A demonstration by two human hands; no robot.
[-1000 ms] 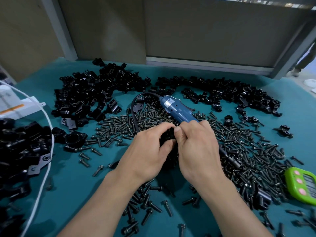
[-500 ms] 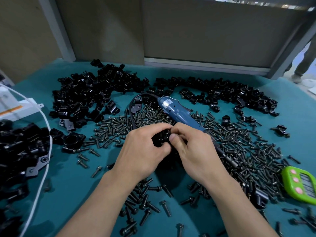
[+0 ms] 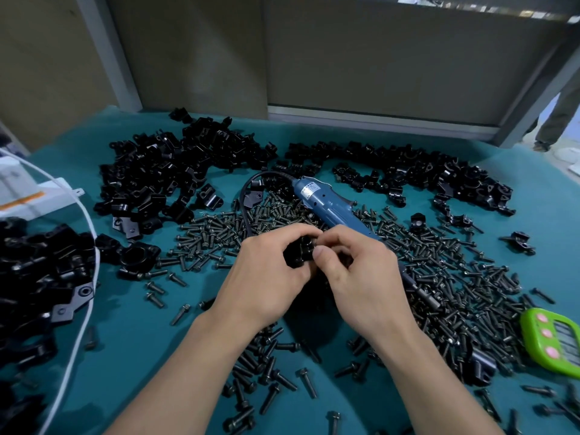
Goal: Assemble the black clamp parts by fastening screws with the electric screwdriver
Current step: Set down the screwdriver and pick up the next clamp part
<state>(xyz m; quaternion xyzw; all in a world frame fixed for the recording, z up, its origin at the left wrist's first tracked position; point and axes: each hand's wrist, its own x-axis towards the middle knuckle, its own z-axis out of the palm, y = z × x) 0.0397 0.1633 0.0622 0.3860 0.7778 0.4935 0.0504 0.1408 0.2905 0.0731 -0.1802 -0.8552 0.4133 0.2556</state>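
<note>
The left hand grips the black clamp part, fingers curled over its top. The right hand meets it from the opposite side, fingers curled, with thumb and forefinger pinching the part's near edge, possibly with a screw between them, though the view does not resolve this. The blue electric screwdriver lies untouched just beyond both hands on the loose screws, which spread rightward past the right hand toward a green device with pink buttons.

The electric screwdriver lies on the screws, clamp parts heaped behind.
</note>
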